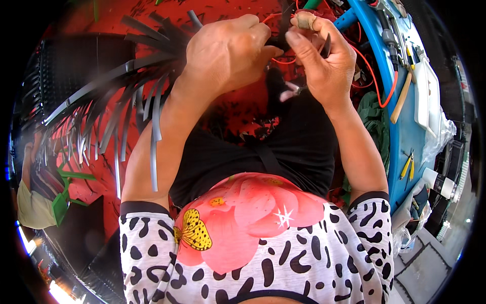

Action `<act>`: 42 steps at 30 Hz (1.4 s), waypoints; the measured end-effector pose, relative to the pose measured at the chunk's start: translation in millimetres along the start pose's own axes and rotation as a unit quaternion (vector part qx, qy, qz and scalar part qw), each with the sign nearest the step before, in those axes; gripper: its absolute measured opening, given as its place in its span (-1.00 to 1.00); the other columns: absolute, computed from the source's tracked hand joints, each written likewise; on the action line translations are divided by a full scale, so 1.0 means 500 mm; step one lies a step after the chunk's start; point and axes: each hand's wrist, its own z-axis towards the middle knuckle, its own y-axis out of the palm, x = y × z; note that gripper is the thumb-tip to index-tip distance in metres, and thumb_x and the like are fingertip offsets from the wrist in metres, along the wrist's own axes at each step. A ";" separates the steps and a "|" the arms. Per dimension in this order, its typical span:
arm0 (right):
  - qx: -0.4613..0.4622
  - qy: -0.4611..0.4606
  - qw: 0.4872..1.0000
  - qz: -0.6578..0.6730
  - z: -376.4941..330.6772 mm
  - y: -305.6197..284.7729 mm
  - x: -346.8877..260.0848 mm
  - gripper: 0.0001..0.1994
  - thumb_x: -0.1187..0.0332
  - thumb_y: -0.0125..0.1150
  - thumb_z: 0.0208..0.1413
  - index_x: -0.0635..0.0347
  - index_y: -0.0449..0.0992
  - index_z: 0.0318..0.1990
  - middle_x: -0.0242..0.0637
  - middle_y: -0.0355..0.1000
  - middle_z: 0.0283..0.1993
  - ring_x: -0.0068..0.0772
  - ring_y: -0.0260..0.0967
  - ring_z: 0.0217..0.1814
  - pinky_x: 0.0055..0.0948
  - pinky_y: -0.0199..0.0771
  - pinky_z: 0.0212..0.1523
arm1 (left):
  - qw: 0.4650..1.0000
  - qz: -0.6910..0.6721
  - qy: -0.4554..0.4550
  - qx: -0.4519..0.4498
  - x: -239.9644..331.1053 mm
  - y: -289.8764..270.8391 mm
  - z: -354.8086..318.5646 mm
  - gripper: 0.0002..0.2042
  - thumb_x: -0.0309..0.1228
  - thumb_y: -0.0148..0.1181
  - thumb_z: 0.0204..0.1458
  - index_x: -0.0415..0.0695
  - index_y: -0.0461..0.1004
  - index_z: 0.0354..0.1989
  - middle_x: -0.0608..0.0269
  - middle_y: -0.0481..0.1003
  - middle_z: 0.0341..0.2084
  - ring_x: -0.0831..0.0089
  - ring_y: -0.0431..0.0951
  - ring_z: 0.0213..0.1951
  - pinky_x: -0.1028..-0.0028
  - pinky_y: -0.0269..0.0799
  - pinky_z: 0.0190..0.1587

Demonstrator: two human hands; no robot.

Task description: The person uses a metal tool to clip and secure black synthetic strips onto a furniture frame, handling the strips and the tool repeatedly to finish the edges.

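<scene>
My left hand (226,54) is closed, its fingers curled toward the middle, gripping a dark flat strip that is mostly hidden behind them. Close by, my right hand (328,63) pinches with thumb and tape-wrapped index finger; a short black strip end (326,45) sticks out from its palm. Many long, shiny black strips (96,87) fan out beside my left forearm, some hanging down over it. Behind them stands a black woven panel (81,61). Below my right hand lies a blurred tool with pinkish handles (290,93).
At my right, a blue table (377,50) carries a wooden-handled tool (401,99), a white tray (428,93) and yellow-handled cutters (408,165). An orange hose (375,83) loops off its edge. Black scraps litter the red floor (233,109). Another person (35,197) sits at far left.
</scene>
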 end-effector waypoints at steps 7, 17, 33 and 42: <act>-0.047 0.095 0.988 0.114 0.017 -0.010 0.000 -0.85 0.54 0.22 -0.01 0.26 0.50 -0.23 -0.46 0.39 -0.50 -0.73 0.24 -0.58 -0.76 0.20 -0.57 | 0.998 0.003 0.060 0.021 -0.007 -0.009 0.009 -0.83 -0.33 0.26 -0.21 -0.15 0.47 -0.59 0.22 0.42 -0.62 0.25 0.50 -0.52 0.34 0.42 -0.51; -0.016 0.043 0.994 0.102 -0.003 -0.003 -0.003 -0.79 0.59 0.17 -0.01 0.30 0.48 -0.16 -0.46 0.40 -0.45 -0.75 0.20 -0.57 -0.77 0.13 -0.56 | 0.998 -0.040 0.006 -0.037 -0.006 -0.052 0.029 -0.80 -0.38 0.29 -0.29 -0.16 0.38 -0.57 0.15 0.38 -0.59 0.15 0.46 -0.49 0.29 0.41 -0.45; 0.023 -0.051 0.993 -0.108 -0.016 0.009 -0.004 -0.83 0.58 0.19 -0.20 0.30 0.49 -0.36 -0.35 0.40 -0.53 -0.62 0.25 -0.62 -0.66 0.29 -0.55 | 0.998 -0.050 0.024 -0.016 -0.007 -0.045 0.027 -0.82 -0.42 0.27 -0.29 -0.14 0.35 -0.58 0.18 0.36 -0.63 0.20 0.45 -0.47 0.32 0.39 -0.46; -0.018 -0.055 0.992 -0.110 -0.035 -0.003 -0.001 -0.81 0.61 0.16 -0.18 0.31 0.48 -0.32 -0.37 0.39 -0.50 -0.69 0.24 -0.59 -0.69 0.21 -0.58 | 0.994 -0.109 0.017 -0.016 -0.010 -0.040 0.014 -0.91 -0.46 0.21 -0.21 -0.16 0.42 -0.56 0.17 0.39 -0.61 0.19 0.46 -0.45 0.31 0.38 -0.42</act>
